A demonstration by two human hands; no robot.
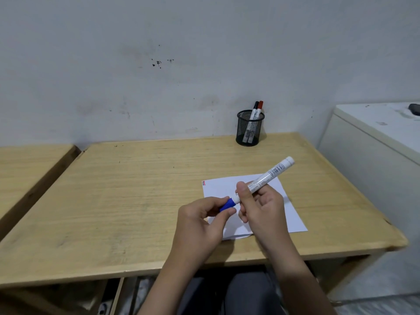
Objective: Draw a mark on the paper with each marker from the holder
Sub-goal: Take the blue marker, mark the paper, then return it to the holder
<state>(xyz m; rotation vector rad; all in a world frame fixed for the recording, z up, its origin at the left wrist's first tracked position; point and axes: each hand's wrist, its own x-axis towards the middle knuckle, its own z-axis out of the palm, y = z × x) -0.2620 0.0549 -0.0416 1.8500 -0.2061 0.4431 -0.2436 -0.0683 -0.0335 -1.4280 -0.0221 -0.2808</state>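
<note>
My right hand (259, 205) grips the white barrel of a blue marker (268, 176), tilted up to the right above the white paper (295, 221). My left hand (200, 221) pinches its blue cap (227, 204), which still sits on the marker's tip. The paper lies on the wooden desk (136, 201) and carries a small red and black mark (204, 183) at its far left corner. At the back of the desk stands a black mesh holder (249, 129) with a black marker (255, 109) and a red marker (260, 105) upright in it.
A second wooden desk (29, 164) adjoins on the left. A white cabinet (375, 142) stands to the right with a dark object (414, 109) on top. The wall is close behind the holder. My knees are under the desk's front edge.
</note>
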